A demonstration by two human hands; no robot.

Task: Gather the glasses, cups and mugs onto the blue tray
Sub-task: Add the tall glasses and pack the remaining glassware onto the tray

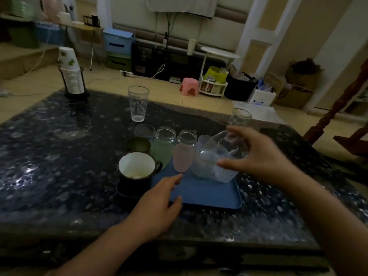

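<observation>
Resting on a dark speckled table (59,156), the blue tray (207,196) serves as reference for all entries. On the tray, far row: a small clear glass (144,131), a green-tinted jar (164,148), a pink-tinted jar (184,154). On the tray, left part: a metal cup (138,144) behind a dark enamel mug (137,172) with white interior, at the near-left corner. On the tray, right part: a clear glass pitcher (211,162), blurred, tilted; the right hand (256,156) grips it, thumb on the near side and fingers curled over its top. Left hand (159,204): fingers straight and relaxed, laid on the tray's near-left area, holding nothing. Off the tray, beyond its far edge: a tall clear tumbler (138,103), upright. Off the tray, beyond its far-right corner: a patterned clear glass (239,117), upright. Well beyond the tray's far-left: a stack of paper cups (70,72) in a black holder.
</observation>
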